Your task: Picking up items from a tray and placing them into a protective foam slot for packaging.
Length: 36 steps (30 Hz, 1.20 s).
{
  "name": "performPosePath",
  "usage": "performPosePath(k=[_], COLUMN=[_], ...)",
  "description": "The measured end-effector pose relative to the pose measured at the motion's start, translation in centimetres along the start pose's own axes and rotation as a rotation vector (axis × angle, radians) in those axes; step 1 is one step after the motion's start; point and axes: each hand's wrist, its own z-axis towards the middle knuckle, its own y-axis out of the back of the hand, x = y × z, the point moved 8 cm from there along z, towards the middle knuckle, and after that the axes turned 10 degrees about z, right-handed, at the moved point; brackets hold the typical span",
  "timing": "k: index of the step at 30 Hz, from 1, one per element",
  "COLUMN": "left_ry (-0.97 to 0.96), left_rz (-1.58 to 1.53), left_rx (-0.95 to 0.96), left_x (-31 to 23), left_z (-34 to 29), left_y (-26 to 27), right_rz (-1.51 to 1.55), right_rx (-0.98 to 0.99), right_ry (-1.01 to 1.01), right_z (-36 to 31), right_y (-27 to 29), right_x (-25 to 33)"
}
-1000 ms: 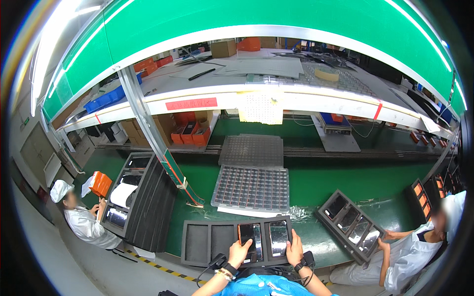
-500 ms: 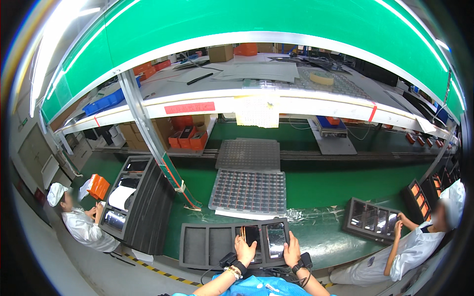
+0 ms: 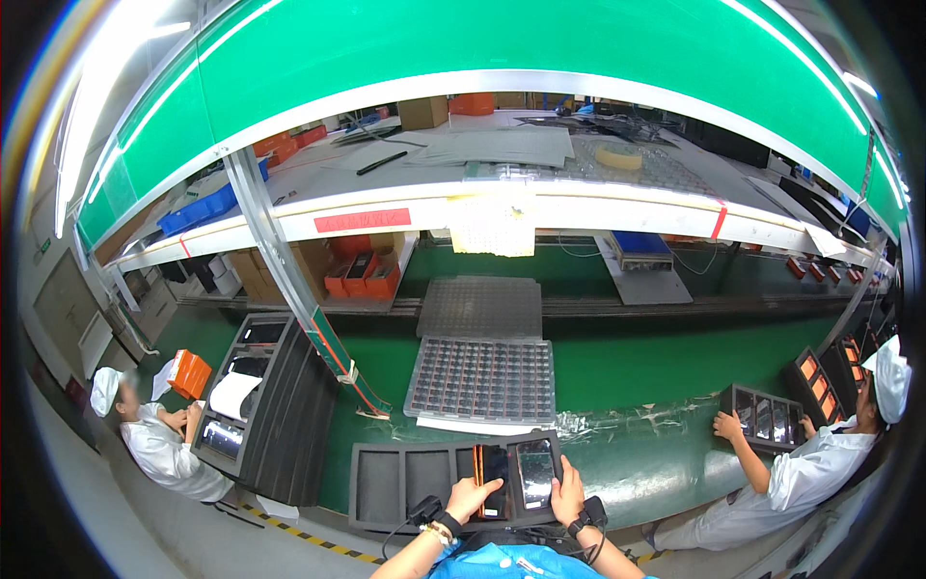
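Observation:
A black foam tray (image 3: 376, 487) with compartments in a row lies at the near edge of the green bench. In its third compartment is a dark, glossy phone-like device (image 3: 495, 471) with an orange edge strip (image 3: 477, 465) on its left. My left hand (image 3: 469, 498) is closed on it, thumb over the dark face and fingers at the left side. A second glossy phone-like device (image 3: 535, 470) fills the rightmost compartment. My right hand (image 3: 568, 494) grips the tray's right wall, thumb close to that device. The two left compartments hold nothing.
Ahead is a clear plastic tray (image 3: 480, 379) of small dark parts. A metal post (image 3: 275, 249) rises left of it, below a shelf. Stacked foam trays (image 3: 299, 415) and a co-worker (image 3: 159, 439) are at left; another co-worker (image 3: 786, 487) holds a foam tray (image 3: 767, 418) at right.
My left hand has slid slightly down and left, showing more of the device and its orange strip. At right, the co-worker has moved their foam tray farther right and gripped both ends.

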Motion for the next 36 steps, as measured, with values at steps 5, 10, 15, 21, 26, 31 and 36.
performPosePath(k=[5,10,15,21,26,31,36], left_ry=[-0.094,-0.096,-0.037,0.070,0.042,0.025,-0.060], left_rz=[-0.322,-0.320,-0.609,-0.767,-0.748,-0.549,-0.296], left_rx=[-0.011,0.053,0.195,0.071,0.176,0.283,0.073], left_x=[-2.1,-4.7,-6.0,-6.6,-6.7,-6.3,-5.0], left_z=[-1.3,-1.5,-1.1,-1.5,-0.1,-0.2,-1.0], left_y=[-2.6,-6.1,-9.7,-9.1,-10.3,-12.9,-7.3], right_rz=[0.029,0.004,0.089,0.123,0.102,0.237,0.075], right_rx=[0.030,0.018,0.054,0.034,0.002,0.059,-0.002], right_ry=[-0.043,-0.004,-0.016,-0.035,-0.019,-0.066,-0.090], right_z=[0.0,0.0,0.1,-0.1,-0.1,-2.6,-1.1], right_y=[-0.1,0.1,-0.2,0.6,0.4,-1.3,-0.5], right_x=[-0.1,0.0,-0.9,0.1,-0.4,-5.9,-1.9])
